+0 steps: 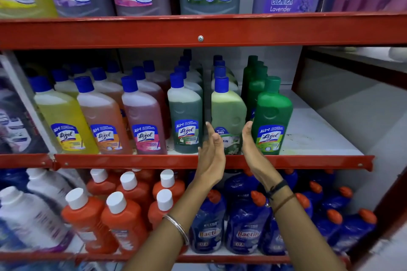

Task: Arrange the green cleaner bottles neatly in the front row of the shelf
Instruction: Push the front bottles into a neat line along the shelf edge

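Note:
On the middle shelf (319, 132), three green cleaner bottles stand in the front row. A dark green bottle (186, 114) with a blue cap is on the left, a pale green bottle (228, 108) with a blue cap stands in the middle, and a bright green bottle (273, 114) with a green cap is on the right. My left hand (210, 152) is flat and open beside the pale bottle's left side. My right hand (250, 145) is flat and open at its right side, touching the bright green bottle's edge. Neither hand grips anything. More green bottles queue behind each one.
Yellow (63, 114), orange (103, 114) and pink (143, 116) bottles fill the shelf's left part. The white shelf board to the right of the bright green bottle is bare. A red rail (154, 161) runs below; orange (123, 222) and blue (246, 224) bottles stand on the lower shelf.

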{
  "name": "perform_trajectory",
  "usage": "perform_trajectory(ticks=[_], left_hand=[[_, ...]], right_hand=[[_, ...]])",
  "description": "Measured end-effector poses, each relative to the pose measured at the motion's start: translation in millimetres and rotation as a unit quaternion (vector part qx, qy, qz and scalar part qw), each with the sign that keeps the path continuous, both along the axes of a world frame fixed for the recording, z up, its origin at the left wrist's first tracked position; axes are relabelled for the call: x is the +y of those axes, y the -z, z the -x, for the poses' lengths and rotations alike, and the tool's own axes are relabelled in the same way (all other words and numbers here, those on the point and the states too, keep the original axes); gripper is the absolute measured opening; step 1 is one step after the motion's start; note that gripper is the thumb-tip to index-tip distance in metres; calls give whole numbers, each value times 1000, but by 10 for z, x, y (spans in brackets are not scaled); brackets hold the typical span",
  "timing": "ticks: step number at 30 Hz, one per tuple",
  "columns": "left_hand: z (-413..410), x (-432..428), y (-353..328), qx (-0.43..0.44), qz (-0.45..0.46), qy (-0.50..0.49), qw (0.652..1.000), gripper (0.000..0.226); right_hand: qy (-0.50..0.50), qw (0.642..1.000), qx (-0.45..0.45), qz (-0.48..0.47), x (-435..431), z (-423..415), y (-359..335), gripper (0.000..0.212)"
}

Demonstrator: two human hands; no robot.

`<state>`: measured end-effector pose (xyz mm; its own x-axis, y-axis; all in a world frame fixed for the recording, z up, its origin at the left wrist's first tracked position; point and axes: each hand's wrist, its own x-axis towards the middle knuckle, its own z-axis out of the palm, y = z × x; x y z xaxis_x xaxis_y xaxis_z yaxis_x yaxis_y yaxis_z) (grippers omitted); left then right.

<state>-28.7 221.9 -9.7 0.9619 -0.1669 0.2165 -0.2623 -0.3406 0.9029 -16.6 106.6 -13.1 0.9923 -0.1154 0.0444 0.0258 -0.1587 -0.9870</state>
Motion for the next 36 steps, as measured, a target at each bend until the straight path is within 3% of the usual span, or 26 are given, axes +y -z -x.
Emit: perform_trajectory(ticks=[3, 6, 8, 10, 13, 15, 17, 22, 25, 29, 34, 36], left_hand=[[71, 123, -7, -7, 25, -6, 1000, 112], [134, 286, 13, -84, 107, -104, 985, 105], [85, 402, 8, -109, 132, -147, 974, 103], [-5, 496, -30, -85, 120, -151, 977, 95], [-122, 614, -107, -48, 78, -132, 987, 74], [-189, 690, -130, -33, 53, -111, 992, 69], [-235, 743, -135, -12, 34, -90, 995, 78], [-236, 860, -139, 8, 4, -60, 998, 94], [-199, 971, -121, 2, -10, -28, 1000, 105], [-111, 1063, -127, 4, -14, 12, 1000, 104], [58, 1124, -112, 2, 43, 16, 999, 99], [150, 1184, -75, -20, 102, -35, 994, 87]], right_hand=[[59, 998, -12, 13, 96, 144, -101, 94], [130, 975, -25, 177, 263, 382, -117, 89], [104, 962, -49, 246, 448, 478, -134, 80], [27, 970, -64, 233, 668, 449, -172, 61], [-39, 982, -55, 176, 948, 201, -187, 71], [-9, 991, -36, 130, 1092, 57, -206, 77], [27, 997, -29, 67, 1161, -30, -219, 80], [58, 995, -58, -49, 1196, -36, -221, 68], [67, 993, -67, -68, 1209, 33, -196, 73], [82, 993, -51, -68, 1261, 105, -118, 101], [140, 984, -50, -94, 1384, 153, -90, 105], [157, 983, -46, -84, 1429, 182, -48, 95]])
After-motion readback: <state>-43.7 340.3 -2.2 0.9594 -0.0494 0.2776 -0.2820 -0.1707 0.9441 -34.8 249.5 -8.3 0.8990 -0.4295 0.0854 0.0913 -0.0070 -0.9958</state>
